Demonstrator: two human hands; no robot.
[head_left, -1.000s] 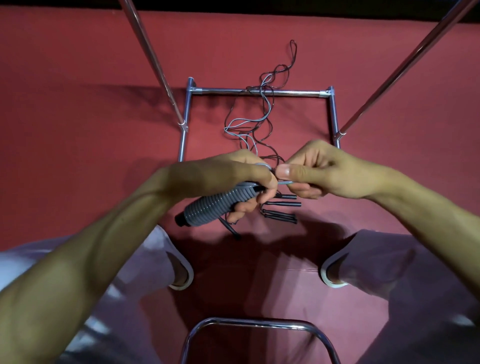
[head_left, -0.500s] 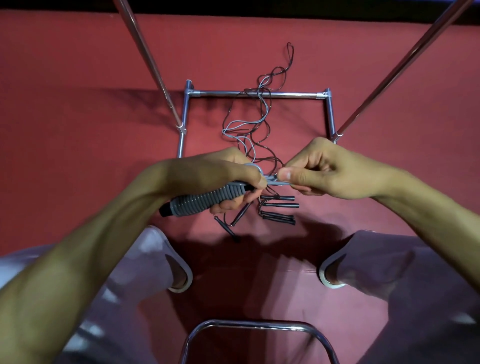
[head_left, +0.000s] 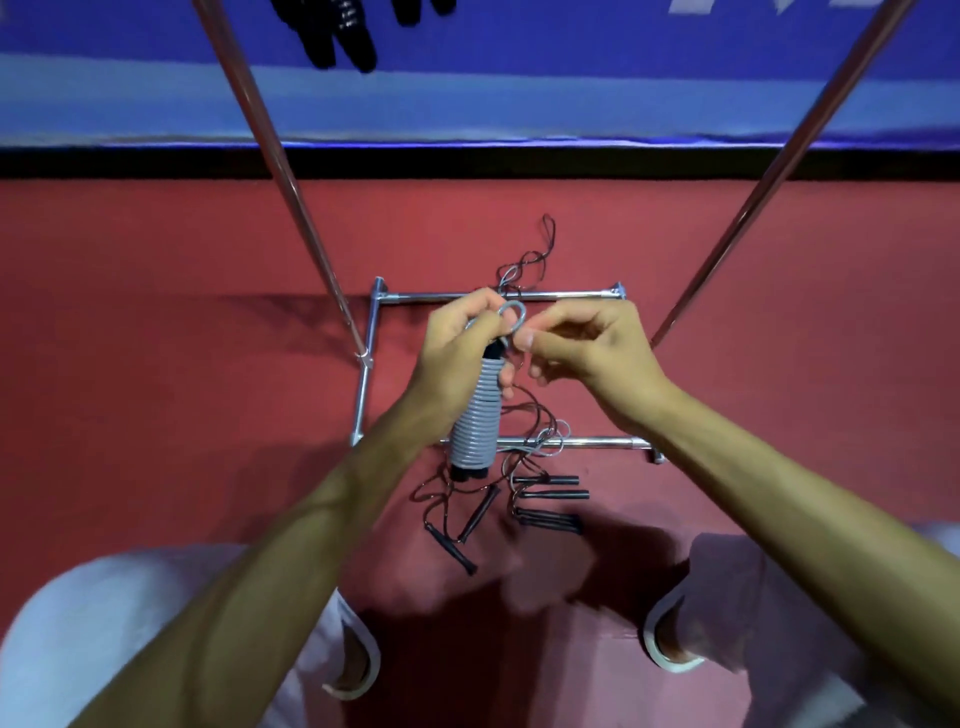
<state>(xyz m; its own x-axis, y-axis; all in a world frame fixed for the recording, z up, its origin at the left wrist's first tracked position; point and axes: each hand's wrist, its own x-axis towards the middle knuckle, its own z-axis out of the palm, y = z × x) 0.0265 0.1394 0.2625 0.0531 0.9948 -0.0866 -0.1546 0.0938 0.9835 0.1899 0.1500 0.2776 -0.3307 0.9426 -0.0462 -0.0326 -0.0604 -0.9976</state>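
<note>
Head view, looking down.

- L hand (head_left: 457, 348): fingers curled round the upper end of the rope bundle (head_left: 475, 426), gripping it. Thumb up by the base of the grey loop (head_left: 511, 312).
- R hand (head_left: 587, 348): at 3 o'clock of L hand, the 2 hands nearly touching. Thumb + index tip pinch the loop's lower right side; other 3 fingers curled in, holding nothing I can see.
- Bundle: grey cord wound in tight turns round black handles, held in the air just above frame centre. Long axis runs approx 12-to-6, slight tilt. Loop sticks out at its 12 o'clock end; black handle butts (head_left: 467, 473) poke out at its 6 o'clock end.
- Below, on the red floor (head_left: 156, 364): loose black handles (head_left: 550, 493) scattered from 6 to 4 o'clock of the bundle, well below the hands. Exact count unclear, some overlap.
- Thin loose cords (head_left: 524, 415), dark + grey, trail from those handles up behind the hands and out past 12 o'clock.
- Chrome frame (head_left: 571, 443): rectangle of tube on the floor, cords draped over its near + far bars.
- 2 slanted poles: 1 at 11 o'clock (head_left: 291, 192), 1 at 1 o'clock (head_left: 779, 166).
- Blue band (head_left: 519, 104) across 12 o'clock; black objects (head_left: 337, 31) at its top edge, cut off, can't ID.
- Light trouser legs (head_left: 104, 649) at 7 and 5 o'clock.
</note>
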